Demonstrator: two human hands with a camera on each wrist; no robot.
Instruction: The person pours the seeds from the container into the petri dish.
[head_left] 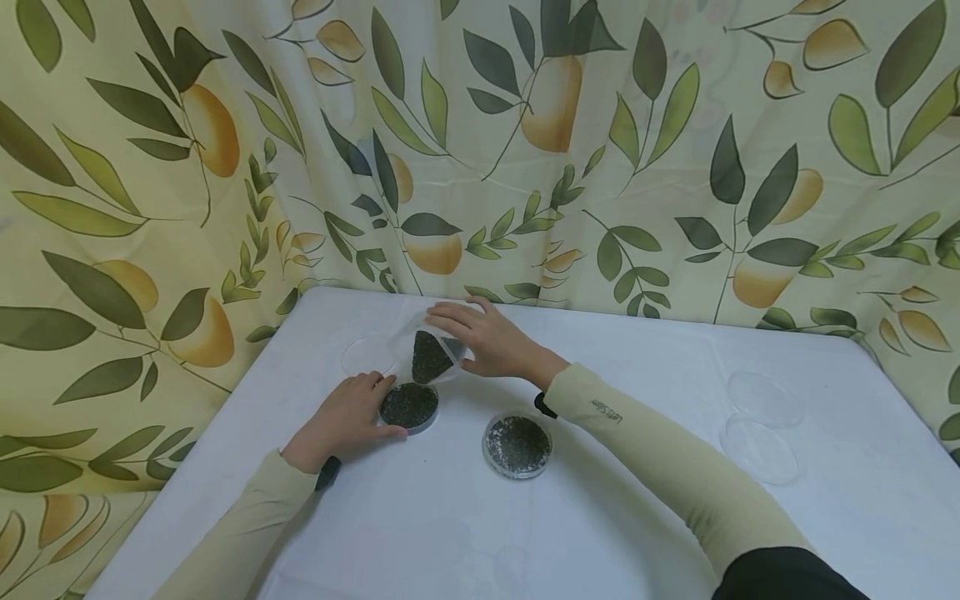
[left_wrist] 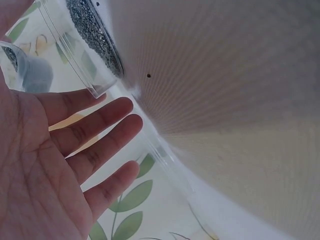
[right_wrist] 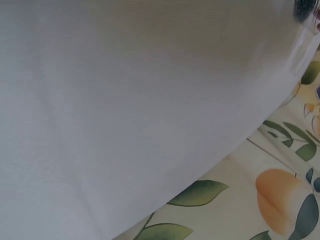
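In the head view my left hand (head_left: 348, 417) holds a petri dish (head_left: 409, 407) of dark granules, thumb at the near side and index finger at the far side. The left wrist view shows the other fingers (left_wrist: 100, 155) extended, with the dish edge (left_wrist: 95, 82) by the index fingertip. My right hand (head_left: 491, 333) grips a clear container (head_left: 432, 358) with dark granules, tilted just above and behind that dish. Its exact shape is hard to make out. A second petri dish (head_left: 517, 446), holding dark granules mixed with white bits, sits to the right.
Two clear round lids (head_left: 759, 450) lie at the right of the white table (head_left: 637, 533). Another clear disc (head_left: 367, 356) lies behind my left hand. A leaf-and-fruit patterned curtain (head_left: 480, 192) hangs at the back and left. A dark speck (left_wrist: 148, 76) lies on the tabletop.
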